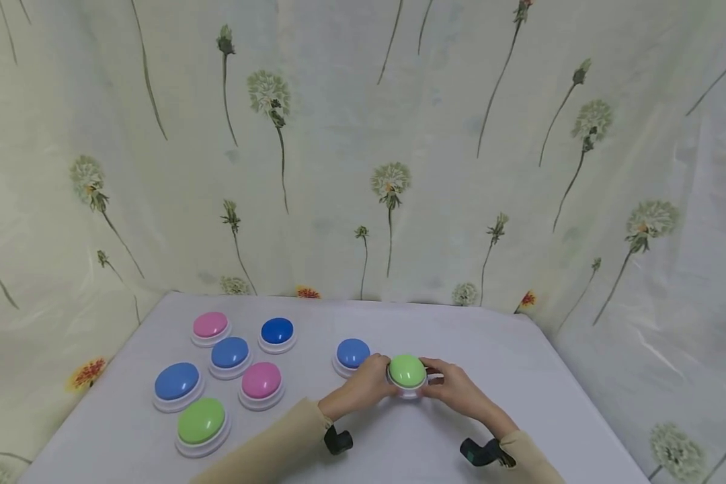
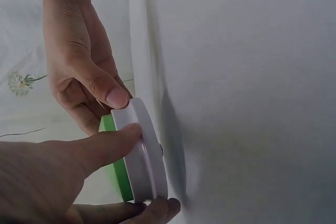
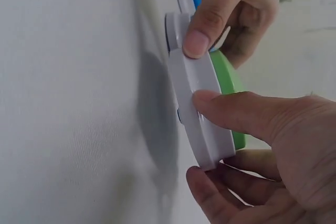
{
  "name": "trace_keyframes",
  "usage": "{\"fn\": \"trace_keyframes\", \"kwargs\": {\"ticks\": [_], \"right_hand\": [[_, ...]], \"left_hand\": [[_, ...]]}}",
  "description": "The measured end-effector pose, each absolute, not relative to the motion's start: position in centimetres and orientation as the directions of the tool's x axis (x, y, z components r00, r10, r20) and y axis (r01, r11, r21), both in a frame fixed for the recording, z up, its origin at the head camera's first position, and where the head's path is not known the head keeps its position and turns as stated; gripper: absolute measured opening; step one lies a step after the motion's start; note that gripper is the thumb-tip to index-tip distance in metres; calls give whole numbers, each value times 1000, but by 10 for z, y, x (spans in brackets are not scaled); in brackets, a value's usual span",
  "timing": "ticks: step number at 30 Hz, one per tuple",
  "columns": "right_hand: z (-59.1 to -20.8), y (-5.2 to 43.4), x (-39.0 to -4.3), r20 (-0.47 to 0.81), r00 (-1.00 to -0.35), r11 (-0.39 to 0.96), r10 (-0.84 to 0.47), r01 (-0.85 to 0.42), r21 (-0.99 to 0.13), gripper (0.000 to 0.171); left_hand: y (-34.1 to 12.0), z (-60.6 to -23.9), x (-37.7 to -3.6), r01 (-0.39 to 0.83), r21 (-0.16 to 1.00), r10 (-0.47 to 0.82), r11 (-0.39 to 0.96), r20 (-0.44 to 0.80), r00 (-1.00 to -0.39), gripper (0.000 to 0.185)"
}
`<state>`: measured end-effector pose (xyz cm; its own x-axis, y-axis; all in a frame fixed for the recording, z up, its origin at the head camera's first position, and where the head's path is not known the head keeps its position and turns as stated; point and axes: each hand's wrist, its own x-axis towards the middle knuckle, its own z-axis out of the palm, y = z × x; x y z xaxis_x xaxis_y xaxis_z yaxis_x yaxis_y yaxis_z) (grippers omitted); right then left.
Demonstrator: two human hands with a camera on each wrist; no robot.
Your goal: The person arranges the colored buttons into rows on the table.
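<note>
Both hands hold a green push button [image 1: 407, 371] with a round white base, at the right of the middle of the table. My left hand [image 1: 368, 383] grips the base from the left and my right hand [image 1: 458, 390] from the right, thumbs on its near rim. In the left wrist view the white base [image 2: 139, 166] stands off the tabletop, with a shadow beside it. The right wrist view shows the right thumb [image 3: 236, 111] on the rim and fingers curled on the far side. Just behind the left hand sits a blue button [image 1: 352, 353], partly covered by it.
On the left of the white table [image 1: 490, 343] stand several more buttons: pink [image 1: 210, 325], dark blue [image 1: 277, 330], blue [image 1: 230, 352], another blue [image 1: 177, 381], another pink [image 1: 261, 380] and a large green one [image 1: 201, 421]. A flowered curtain [image 1: 327, 168] hangs behind the table.
</note>
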<state>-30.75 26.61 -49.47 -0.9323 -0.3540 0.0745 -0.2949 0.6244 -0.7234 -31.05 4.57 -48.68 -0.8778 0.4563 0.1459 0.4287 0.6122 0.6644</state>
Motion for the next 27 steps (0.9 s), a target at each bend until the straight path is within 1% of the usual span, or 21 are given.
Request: {"fn": "trace_keyframes", "kwargs": {"ticks": [2,4,9,12,16,18,24,27], "right_hand": [[-498,266,-311,78,-936,632,-344,-292,-718,64],[-502,265,-315,85,-939,648,-332,-293,-703,63],[-507,263,-321,103,-947,679,-303,-290,-675,61],[-509,262,-323,119,-948,672,-297,-296,-679,60],[-512,263,-325,155,-940,670,-304,-327,-666,59],[-513,264,-327,166,-937,667,-307,-336,-665,59],[-516,269,-332,164,-929,615,-330,-344,-709,59],[-517,270,-334,171,-929,611,-328,-347,-712,59]], "left_hand": [[47,-491,-314,411,684,447,603,137,-884,51],[49,-496,-317,413,677,435,609,150,-888,50],[55,-504,-319,462,601,422,652,219,-880,47],[57,-505,-319,471,586,414,660,239,-878,51],[60,-505,-317,452,592,396,667,232,-888,61],[62,-505,-317,448,590,391,672,230,-891,63],[65,-503,-319,429,578,372,694,221,-901,62],[65,-503,-321,412,580,358,702,213,-909,61]]}}
